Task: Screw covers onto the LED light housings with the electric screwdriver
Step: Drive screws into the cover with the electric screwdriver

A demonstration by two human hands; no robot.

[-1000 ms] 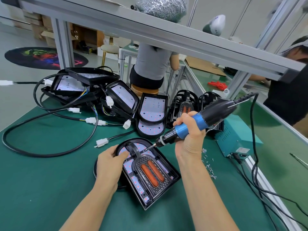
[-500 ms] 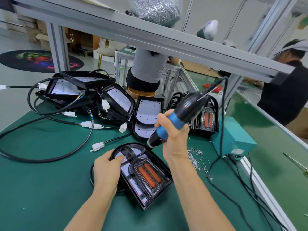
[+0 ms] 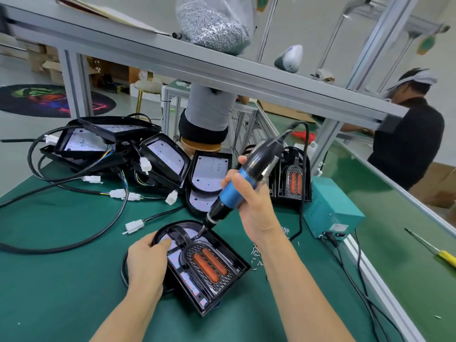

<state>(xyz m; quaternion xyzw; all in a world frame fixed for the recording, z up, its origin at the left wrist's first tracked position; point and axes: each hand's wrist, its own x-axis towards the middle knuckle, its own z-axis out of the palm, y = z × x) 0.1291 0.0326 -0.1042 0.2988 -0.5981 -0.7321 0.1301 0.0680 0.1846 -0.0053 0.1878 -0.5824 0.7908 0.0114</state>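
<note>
While steadying the housing [image 3: 209, 275], left hand [image 3: 145, 261] flat-fingered; right hand [image 3: 249, 206] wrapped round tilted screwdriver [image 3: 244, 178].

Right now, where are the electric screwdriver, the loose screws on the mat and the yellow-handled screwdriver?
electric screwdriver [image 3: 235, 183], head view, blue grip.
loose screws [image 3: 256, 255], head view, middle of the pile.
yellow-handled screwdriver [image 3: 447, 257], head view, yellow handle.
</note>
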